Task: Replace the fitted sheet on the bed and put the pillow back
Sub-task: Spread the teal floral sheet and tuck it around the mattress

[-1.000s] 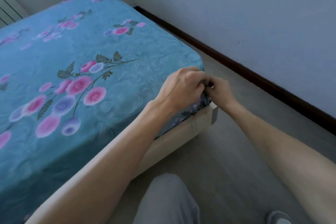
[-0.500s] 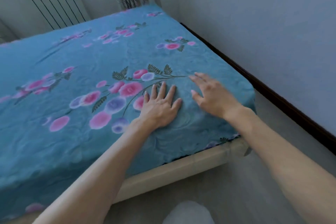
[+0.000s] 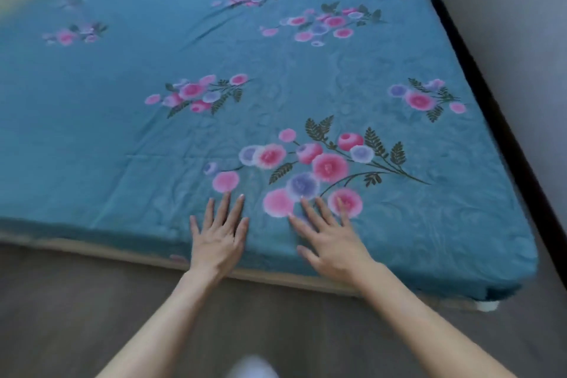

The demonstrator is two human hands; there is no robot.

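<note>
The fitted sheet (image 3: 276, 55) is stretched over the bed, and the left hand (image 3: 219, 241) and right hand (image 3: 333, 244) are laid flat on it, fingers straight. Being thin, soft and light, it is probably best smoothed by palm pressure and gripped only at the elastic corners. No pillow is seen.

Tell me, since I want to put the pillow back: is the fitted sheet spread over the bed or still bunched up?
Spread. The fitted sheet lies flat across the top with light creases, wrapping the near right corner.

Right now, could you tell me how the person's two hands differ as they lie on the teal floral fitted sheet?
The left hand lies on plain teal fabric, while the right hand reaches onto the printed pink flowers. The left hand points straight up the teal floral fitted sheet; the right hand angles leftward. Both are flat, fingers spread, gripping nothing.
</note>
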